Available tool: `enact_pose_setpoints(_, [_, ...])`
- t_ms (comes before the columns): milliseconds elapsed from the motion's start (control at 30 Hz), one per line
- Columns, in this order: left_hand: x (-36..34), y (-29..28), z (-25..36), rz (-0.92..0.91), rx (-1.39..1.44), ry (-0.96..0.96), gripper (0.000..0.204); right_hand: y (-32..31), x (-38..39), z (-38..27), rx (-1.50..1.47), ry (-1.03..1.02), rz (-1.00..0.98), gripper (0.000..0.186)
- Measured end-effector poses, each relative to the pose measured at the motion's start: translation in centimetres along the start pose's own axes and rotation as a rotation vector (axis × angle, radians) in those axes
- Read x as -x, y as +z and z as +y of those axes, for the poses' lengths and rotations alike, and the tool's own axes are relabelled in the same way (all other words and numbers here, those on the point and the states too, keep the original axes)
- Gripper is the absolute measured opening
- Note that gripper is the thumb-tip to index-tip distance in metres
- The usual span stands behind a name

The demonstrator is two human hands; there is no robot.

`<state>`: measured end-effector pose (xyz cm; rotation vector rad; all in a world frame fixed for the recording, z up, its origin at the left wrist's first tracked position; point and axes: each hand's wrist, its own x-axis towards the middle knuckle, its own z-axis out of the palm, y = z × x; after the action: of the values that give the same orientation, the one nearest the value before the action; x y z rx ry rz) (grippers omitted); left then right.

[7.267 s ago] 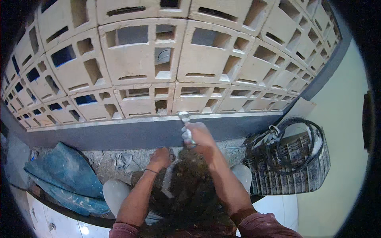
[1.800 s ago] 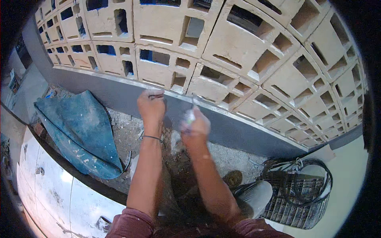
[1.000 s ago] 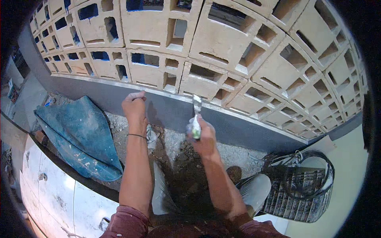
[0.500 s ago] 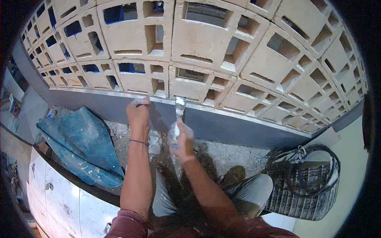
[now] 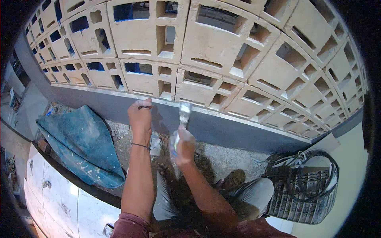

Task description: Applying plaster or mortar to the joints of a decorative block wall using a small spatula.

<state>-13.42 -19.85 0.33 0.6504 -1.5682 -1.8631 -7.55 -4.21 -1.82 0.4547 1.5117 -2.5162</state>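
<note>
A putty knife (image 5: 185,114) is gripped in my right hand (image 5: 185,147), its flat metal blade pointing up and away from me. The blade's end is at the pale ledge (image 5: 155,100) under the breeze-block wall (image 5: 210,89). Something clear and wrinkled, like plastic, shows around the handle beside my fingers; the rest of the handle is hidden. My left hand (image 5: 140,117) is closed just below the same ledge, to the left of the knife, with thumb and fingers drawn together. Whatever may be between those fingers is too small to tell.
Below the ledge runs a dark grey wall band (image 5: 222,126). A stained teal sheet (image 5: 81,146) lies at the left, above a white cabinet-like surface (image 5: 59,198). On the right, a black coiled hose (image 5: 295,190) rests on a dirty ribbed crate (image 5: 317,206). Rough ground (image 5: 214,154) lies beneath my hands.
The view has shifted, so the wall appears farther right. The knife's blade has drawn slightly down toward me from the blocks' lower edge. My left hand stays closed near the ledge.
</note>
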Motion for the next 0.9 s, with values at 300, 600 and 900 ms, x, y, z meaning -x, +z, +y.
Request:
enact_pose_setpoints(300, [1.6,0.8,1.7,-0.057,0.023,-0.029,0.010,-2.3,-1.5,2.7,0.485,-0.419,0.146,0.030])
enact_pose_setpoints(600, [0.6,-0.4,1.6,-0.038,0.084,-0.030,0.016,4.3,-5.0,3.7,0.500,-0.459,0.187,0.034])
enact_pose_setpoints(900, [0.6,0.2,1.1,-0.020,0.033,0.041,0.009,1.0,-4.4,0.2,0.179,-0.129,-0.009,0.035])
